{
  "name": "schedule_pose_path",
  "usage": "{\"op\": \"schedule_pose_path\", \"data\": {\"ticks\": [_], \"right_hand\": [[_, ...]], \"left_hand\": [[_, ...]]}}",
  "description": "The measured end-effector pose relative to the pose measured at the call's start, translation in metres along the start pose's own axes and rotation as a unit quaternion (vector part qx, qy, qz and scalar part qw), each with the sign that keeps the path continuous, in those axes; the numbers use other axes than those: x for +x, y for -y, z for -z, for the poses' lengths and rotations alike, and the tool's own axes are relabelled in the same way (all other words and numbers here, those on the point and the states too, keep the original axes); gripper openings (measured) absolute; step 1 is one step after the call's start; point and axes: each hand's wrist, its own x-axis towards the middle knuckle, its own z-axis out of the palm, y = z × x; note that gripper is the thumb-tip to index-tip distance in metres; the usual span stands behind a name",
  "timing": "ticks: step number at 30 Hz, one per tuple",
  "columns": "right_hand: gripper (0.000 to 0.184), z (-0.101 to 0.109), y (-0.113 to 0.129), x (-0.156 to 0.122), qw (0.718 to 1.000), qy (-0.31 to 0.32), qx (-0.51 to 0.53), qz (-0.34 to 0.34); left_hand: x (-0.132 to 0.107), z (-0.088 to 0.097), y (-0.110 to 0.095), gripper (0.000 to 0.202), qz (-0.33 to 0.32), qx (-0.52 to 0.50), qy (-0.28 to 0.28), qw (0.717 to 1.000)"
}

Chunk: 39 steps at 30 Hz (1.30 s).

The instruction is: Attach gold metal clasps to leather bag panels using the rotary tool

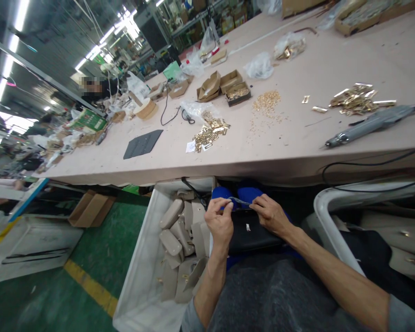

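Observation:
A black handbag (251,230) with a small silver-coloured fitting on its front lies across my lap. Above its upper edge, a thin, greyish, shiny strip (240,201) is stretched between my two hands; its exact kind is unclear. My left hand (221,220) pinches one end between thumb and fingertips. With bent fingers, my right hand (268,213) grips the other end, close to the bag's top. To my left stands a white bin (138,272) holding several beige bags (173,214).
Gold-coloured metal plates (209,133), tiny gold parts (267,102) and small cardboard boxes (209,86) lie on the table (280,143). A grey power screwdriver (370,124) with a cable rests at right. Another white bin (323,203) with bags stands to my right.

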Motion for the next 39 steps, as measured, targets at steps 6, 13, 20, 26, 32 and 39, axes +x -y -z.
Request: {"op": "schedule_pose_path", "data": {"ticks": [6,13,20,26,32,39], "right_hand": [[0.041,0.001,0.001,0.001,1.000,-0.011,0.005,-0.006],[0.039,-0.004,-0.007,-0.004,1.000,-0.010,0.015,-0.018],[0.034,-0.014,-0.017,-0.001,0.996,-0.014,0.082,-0.026],[0.020,-0.022,-0.020,-0.005,0.988,0.017,0.023,-0.149],[0.025,-0.027,-0.029,-0.008,0.974,0.066,0.008,-0.217],[0.033,-0.039,-0.033,-0.005,0.979,0.075,0.079,-0.171]], "left_hand": [[0.023,0.000,0.001,0.041,0.050,-0.017,0.043,0.998],[0.004,-0.002,0.061,0.038,0.213,-0.018,0.159,0.964],[-0.010,-0.004,0.069,0.049,0.273,-0.098,0.137,0.947],[-0.019,-0.006,0.077,0.043,0.273,-0.144,0.096,0.946],[-0.035,-0.012,0.081,0.038,0.268,-0.177,0.068,0.944],[-0.052,-0.014,0.086,0.024,0.240,-0.145,0.012,0.960]]}}
